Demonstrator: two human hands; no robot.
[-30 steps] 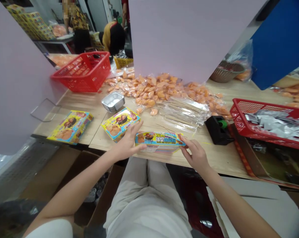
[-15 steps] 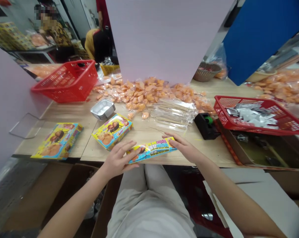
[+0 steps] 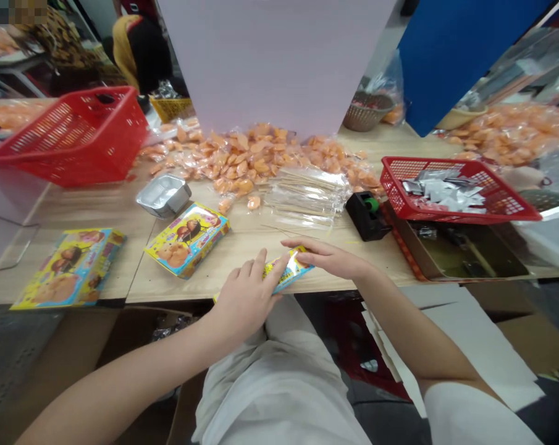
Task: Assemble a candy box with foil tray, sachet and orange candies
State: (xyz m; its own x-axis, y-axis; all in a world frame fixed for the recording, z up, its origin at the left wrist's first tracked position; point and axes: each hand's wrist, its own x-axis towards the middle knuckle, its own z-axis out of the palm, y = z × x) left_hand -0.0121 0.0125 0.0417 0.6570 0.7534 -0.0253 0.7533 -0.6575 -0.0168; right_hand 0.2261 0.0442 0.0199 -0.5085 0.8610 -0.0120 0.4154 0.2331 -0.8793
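At the table's front edge lies a yellow-and-blue printed cardboard box [image 3: 286, 278], largely covered by my hands. My left hand [image 3: 247, 292] is closed over its left and middle part, with the forefinger pressed along the top. My right hand [image 3: 329, 257] grips the right end, thumb and fingers at the edge. A second printed box [image 3: 189, 240] rests to the left of my hands, and a third box [image 3: 70, 267] is farther left. Just behind the second box stand silver foil trays [image 3: 164, 196]. Thin wooden sticks in clear plastic [image 3: 302, 198] lie beyond my right hand.
Wrapped orange pieces [image 3: 256, 157] are heaped along the back. A red basket [image 3: 82, 142] stands at left; a red tray of silver packets [image 3: 455, 191] rests over a shallow box [image 3: 469, 247] at right. A black tape dispenser [image 3: 368, 216] stands between. People are in the background.
My left hand has slid right along the box and now covers more of it. The box is tilted more, its right end higher. The camera view has shifted to the right.
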